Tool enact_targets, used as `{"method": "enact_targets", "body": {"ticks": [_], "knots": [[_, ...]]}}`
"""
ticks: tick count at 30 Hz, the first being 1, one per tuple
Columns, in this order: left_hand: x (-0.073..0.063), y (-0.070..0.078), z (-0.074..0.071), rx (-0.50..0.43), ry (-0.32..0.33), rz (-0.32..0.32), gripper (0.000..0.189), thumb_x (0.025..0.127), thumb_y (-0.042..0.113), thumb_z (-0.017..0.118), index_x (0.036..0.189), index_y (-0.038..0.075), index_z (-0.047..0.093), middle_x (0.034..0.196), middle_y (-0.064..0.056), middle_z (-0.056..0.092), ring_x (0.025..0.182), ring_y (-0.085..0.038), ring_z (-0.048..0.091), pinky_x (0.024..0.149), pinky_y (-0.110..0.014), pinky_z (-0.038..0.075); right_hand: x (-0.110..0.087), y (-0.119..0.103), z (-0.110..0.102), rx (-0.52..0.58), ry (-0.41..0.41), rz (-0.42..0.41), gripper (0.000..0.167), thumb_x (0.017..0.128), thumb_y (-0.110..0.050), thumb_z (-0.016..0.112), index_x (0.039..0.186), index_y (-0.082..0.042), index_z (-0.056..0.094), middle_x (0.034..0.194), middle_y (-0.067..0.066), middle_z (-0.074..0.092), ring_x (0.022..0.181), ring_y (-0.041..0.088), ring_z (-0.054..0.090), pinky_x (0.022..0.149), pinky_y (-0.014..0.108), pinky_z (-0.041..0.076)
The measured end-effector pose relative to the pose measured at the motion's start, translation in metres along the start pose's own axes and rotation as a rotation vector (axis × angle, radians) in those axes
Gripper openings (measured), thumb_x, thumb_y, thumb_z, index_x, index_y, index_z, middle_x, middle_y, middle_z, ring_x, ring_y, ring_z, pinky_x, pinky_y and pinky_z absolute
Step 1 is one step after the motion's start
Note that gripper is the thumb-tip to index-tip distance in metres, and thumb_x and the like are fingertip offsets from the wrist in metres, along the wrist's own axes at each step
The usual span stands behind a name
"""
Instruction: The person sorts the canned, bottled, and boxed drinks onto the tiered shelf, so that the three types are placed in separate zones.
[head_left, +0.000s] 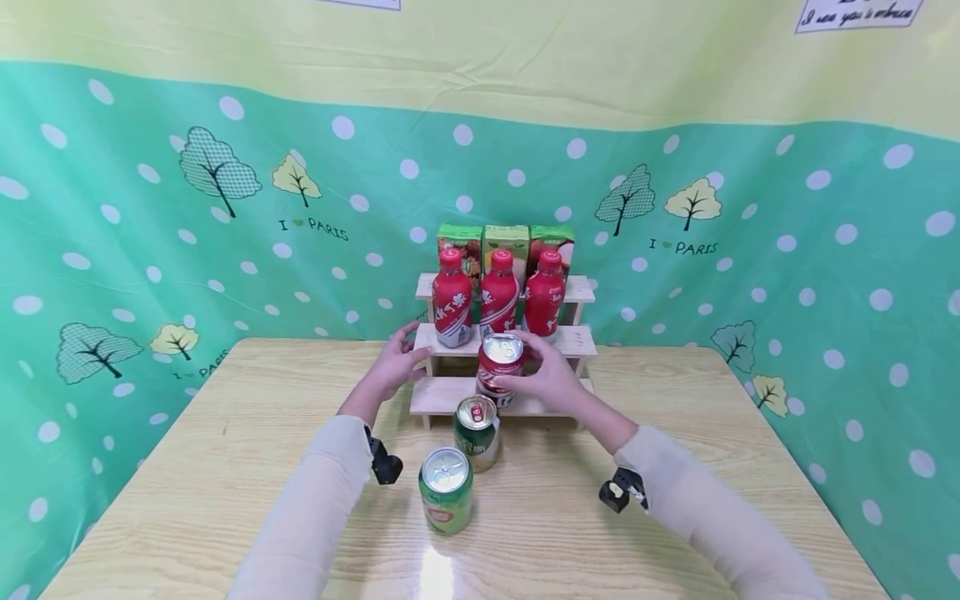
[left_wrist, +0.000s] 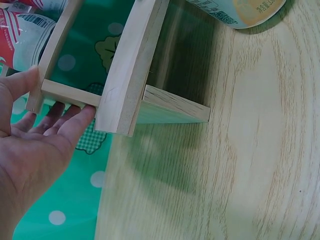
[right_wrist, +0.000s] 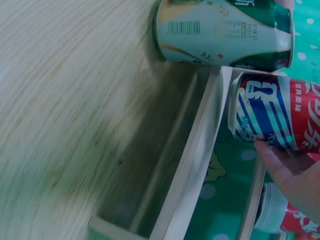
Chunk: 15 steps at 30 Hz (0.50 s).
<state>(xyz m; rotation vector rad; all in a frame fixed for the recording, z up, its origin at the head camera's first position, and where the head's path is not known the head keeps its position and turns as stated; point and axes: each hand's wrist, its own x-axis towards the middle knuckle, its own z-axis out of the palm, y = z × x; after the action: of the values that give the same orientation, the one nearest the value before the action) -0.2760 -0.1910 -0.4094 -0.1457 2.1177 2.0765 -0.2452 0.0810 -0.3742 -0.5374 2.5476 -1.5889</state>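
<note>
My right hand (head_left: 546, 375) holds a red soda can (head_left: 501, 354) over the lowest step of a small wooden tiered rack (head_left: 442, 393). In the right wrist view the can (right_wrist: 270, 112) shows a blue-striped lower part, with a finger against its base. At the rack's left end is my left hand (head_left: 393, 362), fingers extended. Its thumb (left_wrist: 25, 82) touches the middle step's end, and its other fingertips lie along the side support. A dark green and gold can (head_left: 476, 433) stands upright in front of the rack, and a light green can (head_left: 446, 492) stands nearer.
Three red bottles (head_left: 500, 296) stand in a row on the middle step, behind the held can. Juice cartons (head_left: 506, 239) line the top step. The wooden table (head_left: 285, 417) ends at a green dotted backdrop cloth (head_left: 300, 275).
</note>
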Motion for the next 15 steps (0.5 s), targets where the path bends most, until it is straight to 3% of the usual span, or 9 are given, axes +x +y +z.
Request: {"method": "enact_targets", "body": {"ticks": [10,15], "knots": [[-0.001,0.001,0.002,0.01,0.007,0.006,0.067,0.096,0.011,0.049,0.151,0.018,0.01,0.154,-0.021,0.015,0.137,-0.038,0.03,0.108,-0.053,0.037,0.009,-0.002,0.018,0.045,-0.017,-0.031,0.074,0.072,-0.038,0.08,0.135,-0.025,0.044,0.131,0.001,0.052,0.123,0.022,0.048,0.1,0.043,0.048],[0.0,0.001,0.002,0.008,0.009,0.006,0.067,0.096,0.011,0.05,0.151,0.018,0.011,0.154,-0.021,0.017,0.137,-0.038,0.031,0.107,-0.053,0.038,0.013,-0.004,0.025,0.039,-0.015,-0.008,0.075,0.071,-0.038,0.081,0.135,-0.028,0.044,0.131,0.0,0.052,0.124,0.021,0.047,0.103,0.044,0.045]]}}
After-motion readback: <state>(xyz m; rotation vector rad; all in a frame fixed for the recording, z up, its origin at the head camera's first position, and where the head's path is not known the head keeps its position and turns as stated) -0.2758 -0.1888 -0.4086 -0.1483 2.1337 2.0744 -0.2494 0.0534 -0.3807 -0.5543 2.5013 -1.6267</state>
